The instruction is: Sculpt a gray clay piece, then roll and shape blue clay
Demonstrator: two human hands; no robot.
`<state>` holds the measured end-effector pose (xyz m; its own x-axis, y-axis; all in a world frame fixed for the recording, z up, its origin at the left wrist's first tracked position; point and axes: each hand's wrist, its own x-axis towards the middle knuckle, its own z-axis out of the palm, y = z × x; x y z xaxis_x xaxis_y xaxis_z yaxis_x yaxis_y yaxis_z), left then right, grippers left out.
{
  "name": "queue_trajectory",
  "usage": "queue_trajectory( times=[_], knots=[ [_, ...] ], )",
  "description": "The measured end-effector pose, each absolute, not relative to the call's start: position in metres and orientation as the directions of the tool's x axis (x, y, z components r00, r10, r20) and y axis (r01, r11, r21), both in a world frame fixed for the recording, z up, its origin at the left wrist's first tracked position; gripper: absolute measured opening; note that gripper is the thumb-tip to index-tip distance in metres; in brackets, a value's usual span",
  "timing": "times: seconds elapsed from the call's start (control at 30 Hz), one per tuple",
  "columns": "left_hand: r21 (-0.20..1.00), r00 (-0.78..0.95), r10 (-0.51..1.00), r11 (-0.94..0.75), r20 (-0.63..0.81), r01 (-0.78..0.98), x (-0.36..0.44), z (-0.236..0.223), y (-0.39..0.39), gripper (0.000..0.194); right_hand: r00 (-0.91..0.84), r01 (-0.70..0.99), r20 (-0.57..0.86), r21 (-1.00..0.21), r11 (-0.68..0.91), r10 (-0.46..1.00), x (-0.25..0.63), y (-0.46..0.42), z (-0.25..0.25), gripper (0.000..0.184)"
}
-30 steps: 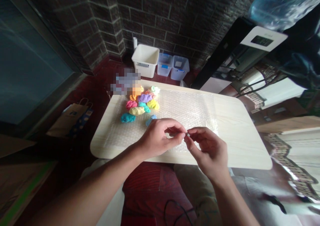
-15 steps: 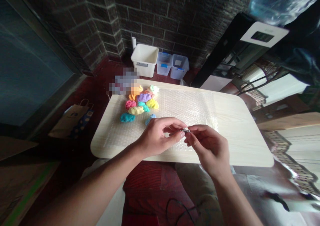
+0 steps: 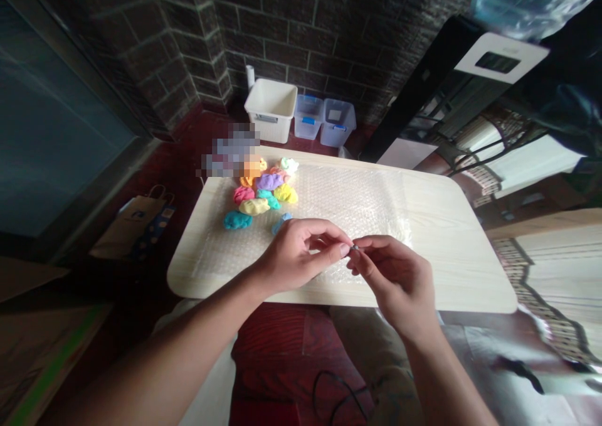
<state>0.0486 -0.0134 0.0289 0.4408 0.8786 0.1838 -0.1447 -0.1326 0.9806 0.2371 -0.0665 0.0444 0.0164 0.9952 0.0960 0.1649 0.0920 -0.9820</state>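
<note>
Beyond the bench (image 3: 470,256), dark brick wall (image 3: 291,31), with white bin (image 3: 273,128) and two clear bins (image 3: 337,131) at its foot on red floor (image 3: 282,344). Spread over the bench, bubble wrap (image 3: 348,194); on its far left part, a cluster of coloured lumps (image 3: 269,181). Nearer, a blue lump (image 3: 281,223), partly hidden by left hand (image 3: 294,256). Above the wrap, between left and right hand (image 3: 407,282), small grey bit (image 3: 355,248). Left grip: thumb and fingertip clamped on the bit. Right grip: likewise pinched on it, just beside the left. Too small to make out its exact shape.
</note>
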Motion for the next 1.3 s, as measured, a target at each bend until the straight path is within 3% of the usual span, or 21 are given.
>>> queue_trajectory(
  times=[0.4, 0.57, 0.7, 0.77, 0.9, 1.03, 1.2, 1.3],
  knots=[
    [0.992, 0.459, 0.882, -0.059, 0.105, -0.115, 0.048, 0.026, -0.011, 0.013, -0.032, 0.168, 0.065, -0.983, 0.07, 0.997, 0.236, -0.066, 0.044, 0.016],
    [0.993, 0.373, 0.925, -0.032, 0.073, -0.116, 0.047, 0.019, -0.007, 0.022, 0.045, 0.176, 0.02, -0.984, 0.012, 0.999, 0.239, -0.061, 0.035, 0.02],
    [0.957, 0.351, 0.926, -0.216, 0.14, 0.191, 0.044, 0.01, -0.004, 0.012, 0.104, 0.132, -0.068, -0.988, -0.081, 0.992, 0.251, -0.049, 0.015, 0.03],
    [0.882, 0.41, 0.895, -0.328, 0.176, 0.338, 0.043, 0.009, -0.005, 0.02, 0.118, 0.115, -0.13, -0.983, -0.144, 0.984, 0.26, -0.043, 0.004, 0.035],
    [0.783, 0.44, 0.874, -0.416, 0.205, 0.463, 0.039, 0.012, -0.011, 0.028, 0.121, 0.115, -0.222, -0.965, -0.235, 0.968, 0.275, -0.041, -0.009, 0.038],
    [0.716, 0.519, 0.85, -0.414, 0.084, 0.562, 0.036, 0.014, -0.019, 0.009, 0.12, 0.073, -0.295, -0.95, -0.304, 0.948, 0.284, -0.045, -0.012, 0.038],
    [0.623, 0.589, 0.805, -0.424, -0.074, 0.658, 0.039, 0.006, -0.029, 0.025, 0.142, 0.043, -0.357, -0.93, -0.366, 0.923, 0.29, -0.045, -0.021, 0.041],
    [0.55, 0.595, 0.794, -0.442, -0.129, 0.709, 0.041, -0.001, -0.029, 0.018, 0.13, 0.125, -0.342, -0.925, -0.358, 0.931, 0.294, -0.044, -0.029, 0.041]
  ],
)
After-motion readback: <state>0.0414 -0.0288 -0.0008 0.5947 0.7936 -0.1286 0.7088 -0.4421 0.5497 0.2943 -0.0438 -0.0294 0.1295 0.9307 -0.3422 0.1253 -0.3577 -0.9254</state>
